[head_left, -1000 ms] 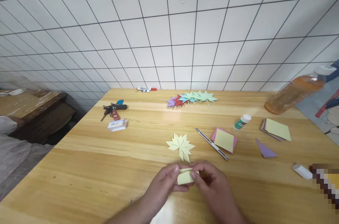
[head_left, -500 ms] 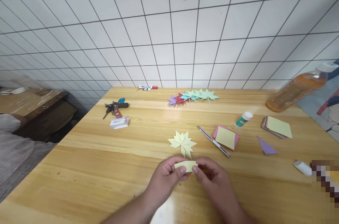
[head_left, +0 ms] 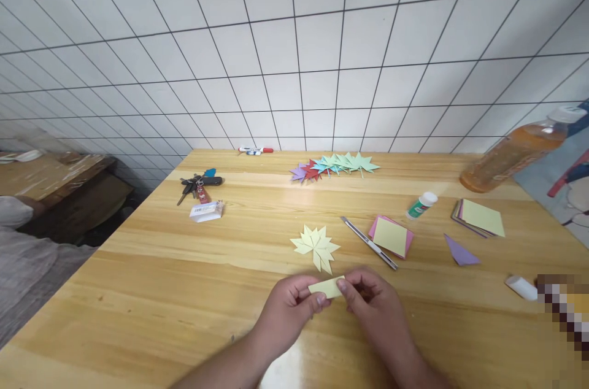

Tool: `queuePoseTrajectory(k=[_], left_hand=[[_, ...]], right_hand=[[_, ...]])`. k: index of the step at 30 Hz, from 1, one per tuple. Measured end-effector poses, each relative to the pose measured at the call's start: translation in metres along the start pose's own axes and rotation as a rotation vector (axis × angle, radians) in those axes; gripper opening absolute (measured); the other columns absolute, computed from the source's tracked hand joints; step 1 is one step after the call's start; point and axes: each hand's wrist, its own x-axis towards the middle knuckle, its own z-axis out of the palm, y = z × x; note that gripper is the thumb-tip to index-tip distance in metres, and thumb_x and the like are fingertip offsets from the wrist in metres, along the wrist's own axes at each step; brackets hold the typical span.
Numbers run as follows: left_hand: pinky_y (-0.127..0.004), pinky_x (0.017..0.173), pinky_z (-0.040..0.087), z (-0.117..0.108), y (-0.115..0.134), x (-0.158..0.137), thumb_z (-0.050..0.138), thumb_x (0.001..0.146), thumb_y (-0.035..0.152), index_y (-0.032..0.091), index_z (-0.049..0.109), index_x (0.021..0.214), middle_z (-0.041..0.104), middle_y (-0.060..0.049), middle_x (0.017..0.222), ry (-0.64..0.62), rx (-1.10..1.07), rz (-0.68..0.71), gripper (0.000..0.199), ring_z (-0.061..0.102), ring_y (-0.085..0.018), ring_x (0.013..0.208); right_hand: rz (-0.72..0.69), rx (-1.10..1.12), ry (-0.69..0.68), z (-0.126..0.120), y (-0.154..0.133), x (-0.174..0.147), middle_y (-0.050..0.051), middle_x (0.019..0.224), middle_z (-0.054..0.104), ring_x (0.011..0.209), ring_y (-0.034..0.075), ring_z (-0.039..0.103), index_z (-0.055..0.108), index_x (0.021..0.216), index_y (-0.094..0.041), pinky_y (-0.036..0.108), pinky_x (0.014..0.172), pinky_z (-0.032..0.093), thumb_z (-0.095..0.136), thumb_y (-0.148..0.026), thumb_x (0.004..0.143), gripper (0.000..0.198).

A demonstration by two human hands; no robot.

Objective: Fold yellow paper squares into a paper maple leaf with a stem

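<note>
A pale yellow folded strip of paper [head_left: 326, 288] is pinched between both hands, low in the middle of the view. My left hand [head_left: 291, 309] grips its left end, thumb on top. My right hand [head_left: 370, 300] holds the right end between thumb and fingers. Just beyond the hands, a pale yellow paper leaf [head_left: 315, 246] with several points lies flat on the wooden table [head_left: 184, 303]. Right of that leaf rest a utility knife [head_left: 368, 242] and a stack of yellow and pink paper squares [head_left: 392, 237].
A glue stick [head_left: 422, 205], more paper squares [head_left: 481, 217], a purple paper triangle [head_left: 461, 251] and a white cap [head_left: 521, 288] lie rightward. Behind stand a drink bottle [head_left: 515, 153] and coloured paper leaves [head_left: 340, 165]. Keys [head_left: 200, 185], a small box [head_left: 206, 211] and a marker [head_left: 255, 150] lie left.
The paper strip now looks flatter and tilts up toward the right. My right thumb has moved up to its upper right corner; the left hand has hardly moved.
</note>
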Motion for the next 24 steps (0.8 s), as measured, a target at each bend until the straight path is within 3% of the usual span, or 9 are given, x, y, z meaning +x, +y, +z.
queuePoseTrajectory(k=[10,13,17,20,24], left_hand=[[-0.025,0.067,0.044,-0.001,-0.002,-0.003,0.057,0.081,0.037,0.01,0.066,0.089,0.067,-0.007,0.076,-0.051,-0.026,-0.008,0.029,0.059,-0.016,0.071],[-0.026,0.069,0.046,-0.001,0.001,-0.005,0.052,0.083,0.038,0.013,0.067,0.088,0.068,-0.007,0.078,-0.004,0.187,0.057,0.03,0.06,-0.018,0.074],[-0.028,0.08,0.044,-0.002,0.007,-0.01,0.054,0.082,0.032,0.022,0.065,0.101,0.067,-0.006,0.097,0.12,0.562,0.265,0.025,0.059,-0.02,0.088],[-0.026,0.07,0.043,-0.002,0.009,-0.011,0.05,0.084,0.031,0.021,0.067,0.08,0.065,-0.003,0.076,0.111,0.722,0.3,0.019,0.057,-0.017,0.075],[-0.023,0.061,0.04,-0.003,0.008,-0.01,0.05,0.084,0.031,0.018,0.061,0.067,0.06,-0.001,0.064,0.144,0.643,0.222,0.024,0.054,-0.014,0.064]], right_hand=[[-0.038,-0.071,-0.008,-0.002,-0.006,0.0,0.0,0.059,0.052,0.053,0.013,0.047,0.056,0.058,-0.018,0.023,0.05,0.038,0.058,-0.044,0.077,0.032],[-0.091,-0.131,-0.057,-0.004,-0.008,-0.001,0.0,0.062,0.053,0.057,0.013,0.049,0.055,0.061,-0.018,0.023,0.052,0.039,0.056,-0.037,0.081,0.028],[-0.213,-0.233,-0.128,-0.004,-0.01,-0.002,0.001,0.064,0.054,0.061,0.014,0.051,0.054,0.062,-0.019,0.022,0.054,0.038,0.054,-0.03,0.083,0.024],[-0.256,-0.265,-0.157,-0.004,-0.011,-0.003,0.001,0.065,0.055,0.061,0.014,0.052,0.055,0.062,-0.019,0.023,0.055,0.039,0.053,-0.028,0.083,0.024],[-0.171,-0.196,-0.172,-0.001,-0.01,-0.005,0.002,0.073,0.059,0.064,0.014,0.054,0.061,0.077,-0.019,0.022,0.054,0.041,0.056,-0.031,0.08,0.013]])
